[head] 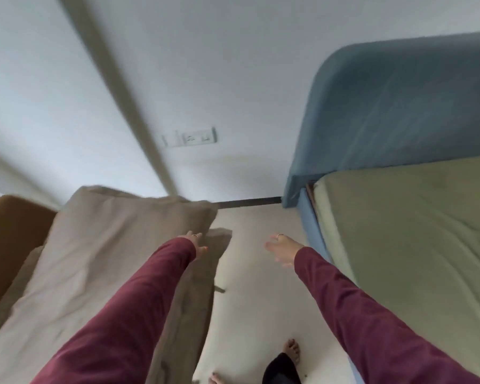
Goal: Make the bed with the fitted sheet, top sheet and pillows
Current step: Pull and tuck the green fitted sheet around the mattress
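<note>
While blur hides the left hand (196, 242) on the pillow (103, 245), the right hand (281, 249) fingers spread empty.

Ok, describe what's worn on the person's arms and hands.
Both arms wear long, dark red sleeves reaching the wrists. The left hand has a thin ring on one finger, and the right hand also wears a thin ring. No gloves, watch or bracelets show.

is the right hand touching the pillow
Apart. The head view shows the right hand open over bare floor, with a clear strip of floor between it and the beige pillow.
</note>
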The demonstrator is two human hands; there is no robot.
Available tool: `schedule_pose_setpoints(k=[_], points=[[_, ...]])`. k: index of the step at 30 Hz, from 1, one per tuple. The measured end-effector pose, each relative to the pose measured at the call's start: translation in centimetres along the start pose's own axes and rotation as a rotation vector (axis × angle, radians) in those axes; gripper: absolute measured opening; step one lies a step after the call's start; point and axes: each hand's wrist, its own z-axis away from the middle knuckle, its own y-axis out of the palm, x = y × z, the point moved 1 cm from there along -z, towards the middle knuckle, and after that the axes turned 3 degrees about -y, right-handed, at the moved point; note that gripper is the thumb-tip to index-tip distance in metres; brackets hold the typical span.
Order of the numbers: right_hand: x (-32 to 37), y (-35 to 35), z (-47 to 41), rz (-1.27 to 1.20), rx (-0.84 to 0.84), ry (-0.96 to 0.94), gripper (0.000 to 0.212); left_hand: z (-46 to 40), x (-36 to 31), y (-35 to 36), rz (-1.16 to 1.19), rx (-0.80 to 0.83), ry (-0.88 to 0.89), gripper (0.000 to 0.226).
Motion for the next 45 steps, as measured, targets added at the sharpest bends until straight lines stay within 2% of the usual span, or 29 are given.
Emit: schedule_pose_setpoints(k=[7,14,19,25,31,34,38,45], points=[[-8.8,-12.7,2.4,-0.225,-0.235,0.131,0.052,-0.9,-16.8,-6.0,-0.199,-0.103,0.242,0.063],[-14.8,-20.4,4.5,-0.387,-0.403,0.25,0.05,-1.2,-29.0,-9.0,-0.366,-0.176,0.435,0.061],[-17.0,-22.9,3.5,-0.439,-0.426,0.286,0.051,-4.5,-34.3,-10.3,-0.495,-0.151,0.481,0.064],[-18.7,-25.5,0.0,-0.492,-0.466,0.322,0.052,-9.0,-39.8,-12.7,-0.627,-0.199,0.589,0.063],[-20.7,-26.1,-5.8,-0.579,-0.475,0.483,0.055,-17.5,-46.5,-13.3,-0.89,-0.082,0.711,0.066],[-20.3,-27.5,-6.8,-0.586,-0.473,0.585,0.055,-19.5,-50.1,-14.7,-0.945,-0.024,0.797,0.064],[-19.3,-30.3,-8.4,-0.589,-0.578,0.659,0.053,-22.3,-54.9,-17.1,-0.964,-0.015,0.866,0.058],[-17.7,-29.8,-11.0,-0.52,-0.584,0.714,0.05,-24.1,-57.7,-17.6,-1.123,-0.018,1.007,0.054]])
